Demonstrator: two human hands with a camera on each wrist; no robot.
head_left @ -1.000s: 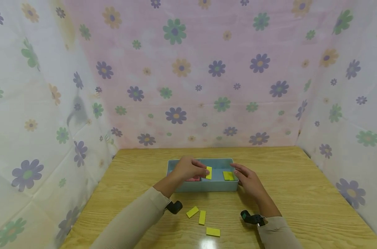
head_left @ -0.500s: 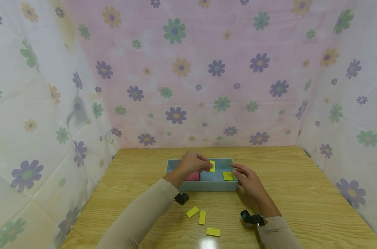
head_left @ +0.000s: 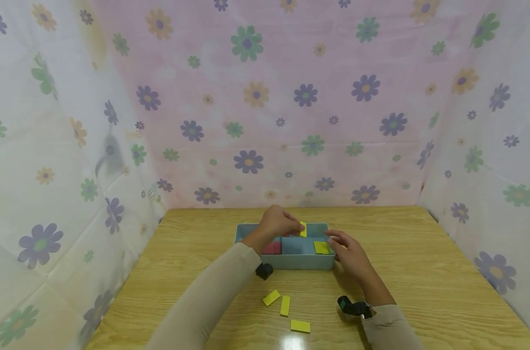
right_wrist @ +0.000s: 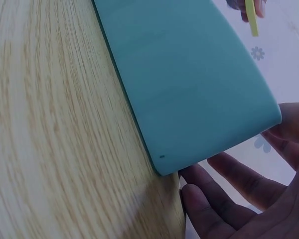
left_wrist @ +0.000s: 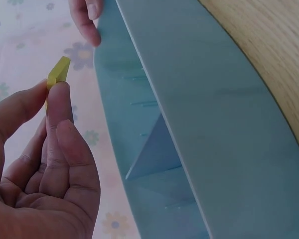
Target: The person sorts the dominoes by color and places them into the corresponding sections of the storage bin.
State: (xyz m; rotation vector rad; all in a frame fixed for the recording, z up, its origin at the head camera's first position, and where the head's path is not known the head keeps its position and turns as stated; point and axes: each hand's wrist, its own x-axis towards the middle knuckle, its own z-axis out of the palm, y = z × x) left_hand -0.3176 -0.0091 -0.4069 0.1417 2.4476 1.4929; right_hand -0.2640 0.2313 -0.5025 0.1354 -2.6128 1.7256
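Observation:
My left hand [head_left: 280,222] pinches a thin yellow tile [head_left: 303,229] between thumb and fingertips, above the right compartment of a blue-green divided box [head_left: 299,262]. Seen from the left wrist, the tile [left_wrist: 59,70] stands up edgewise from the fingertips, apart from the box wall. My right hand [head_left: 351,255] holds the box's right end; in the right wrist view its fingers [right_wrist: 217,199] lie along the outer end wall, and another digit passes behind the rim. Yellow tiles [head_left: 321,247] lie at the right end of that compartment. Red tiles [head_left: 272,248] sit in the left compartment, partly hidden by my left arm.
Three loose yellow tiles lie on the wooden table [head_left: 422,272] in front of the box: one slanted [head_left: 271,298], one lengthwise [head_left: 284,306] and one crosswise [head_left: 300,326]. Flower-patterned cloth [head_left: 286,97] encloses the table at the back and sides.
My left hand has moved right and away from me with the yellow tile, uncovering more of the red tiles. The right hand keeps its place at the box end.

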